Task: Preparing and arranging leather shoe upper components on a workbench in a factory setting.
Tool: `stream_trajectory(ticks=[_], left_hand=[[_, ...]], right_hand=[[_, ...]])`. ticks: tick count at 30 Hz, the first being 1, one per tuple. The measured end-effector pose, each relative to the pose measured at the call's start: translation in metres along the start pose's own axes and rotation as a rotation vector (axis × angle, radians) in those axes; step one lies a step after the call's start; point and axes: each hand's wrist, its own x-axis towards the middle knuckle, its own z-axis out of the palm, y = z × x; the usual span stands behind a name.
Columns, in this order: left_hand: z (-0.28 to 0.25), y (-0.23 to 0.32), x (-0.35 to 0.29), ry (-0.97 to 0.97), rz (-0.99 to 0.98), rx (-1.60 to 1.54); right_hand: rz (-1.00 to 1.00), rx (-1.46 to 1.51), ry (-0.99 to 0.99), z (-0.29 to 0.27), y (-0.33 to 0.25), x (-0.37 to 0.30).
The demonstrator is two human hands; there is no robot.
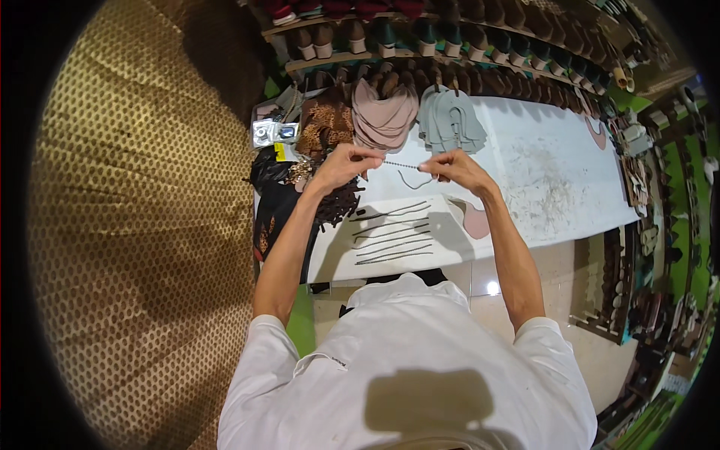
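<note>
Stretched between my two hands above the table is a short dark beaded chain [401,164]. Its left end is pinched in the fingers of my left hand [349,165]; my right hand [456,169] pinches the other end. A thin curved strand [414,184] shows just below the chain, near my right fingers; whether it hangs or lies on the table I cannot tell. Nearer to me, several similar dark strips [394,241] lie in roughly parallel rows on the white table [517,139]. A pink curved cut piece [475,223] rests right of those rows.
Behind my hands lie stacks of pink pieces [384,120], grey pieces [450,120] and leopard-print pieces [327,120]. Dark tassel-like strips [341,204] sit by my left forearm. Shoe racks [420,51] line the back. A gold patterned sheet [150,225] covers the left side.
</note>
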Motion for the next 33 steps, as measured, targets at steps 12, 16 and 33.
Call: stream_trajectory(ticks=[12, 16, 33], left_hand=[[0.165, -0.095, 0.049, -0.200, -0.243, -0.147], [0.222, -0.098, 0.061, -0.214, -0.300, -0.161], [0.292, -0.092, 0.104, 0.219, -0.577, -0.010]], right_hand=[[0.378, 0.280, 0.318, -0.032, 0.180, -0.132], [0.379, 0.214, 0.416, -0.055, 0.217, -0.161], [0.357, -0.543, 0.648, -0.102, 0.272, -0.136]])
